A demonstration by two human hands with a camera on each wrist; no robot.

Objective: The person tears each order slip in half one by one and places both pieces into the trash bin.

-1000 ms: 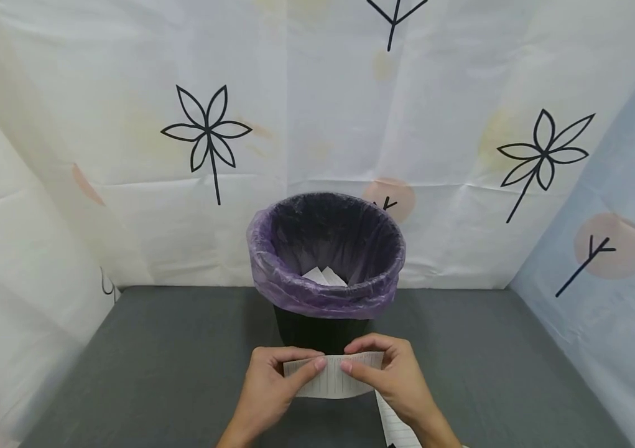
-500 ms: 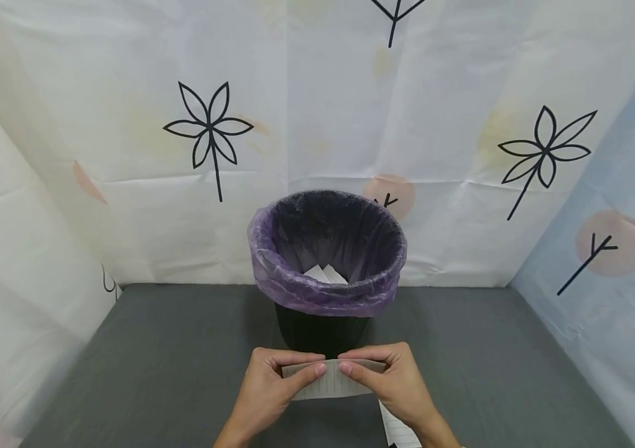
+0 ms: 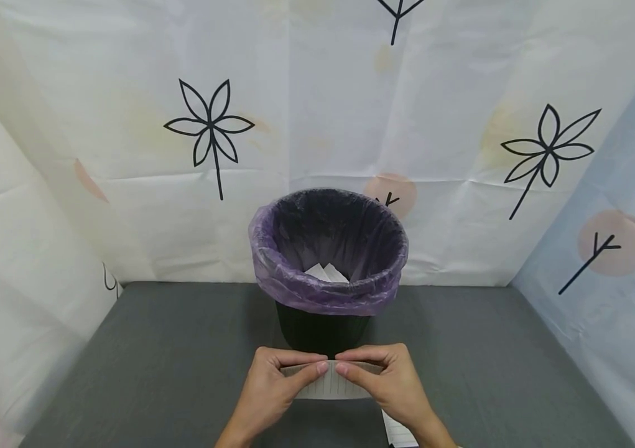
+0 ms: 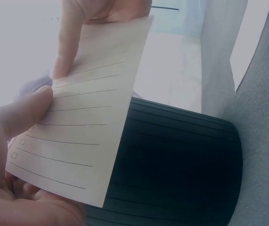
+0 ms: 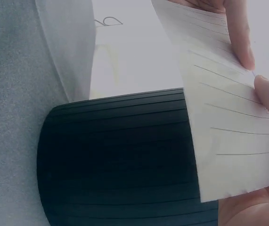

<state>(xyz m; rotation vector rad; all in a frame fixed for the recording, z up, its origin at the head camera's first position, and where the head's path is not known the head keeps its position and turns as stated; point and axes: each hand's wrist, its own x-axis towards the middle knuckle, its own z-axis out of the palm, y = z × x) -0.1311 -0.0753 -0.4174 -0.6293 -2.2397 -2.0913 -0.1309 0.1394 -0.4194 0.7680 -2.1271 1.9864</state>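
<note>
A strip of lined paper with small checkboxes (image 4: pixel 87 117) is stretched between my two hands, in front of the bin. My left hand (image 3: pixel 272 379) pinches its top edge between thumb and fingers. From the other side my right hand (image 3: pixel 390 376) pinches the same edge, and the two thumbs sit close together near the middle. In the right wrist view the lined paper (image 5: pixel 233 127) bends slightly, one corner hanging over the dark bin side. The fingers behind the sheet are partly hidden by it.
A black bin (image 3: pixel 323 326) with a purple bag liner (image 3: pixel 328 298) stands just beyond the hands. White paper pieces (image 3: pixel 325 272) lie inside it. Another lined sheet (image 3: pixel 398 429) is on the grey table (image 3: pixel 155 361) by the right wrist. A patterned cloth (image 3: pixel 317 93) hangs behind.
Both hands keep hold of the paper and have drawn slightly closer together, thumbs nearer each other. The sheet's face has tilted a little and less of the other sheet shows.
</note>
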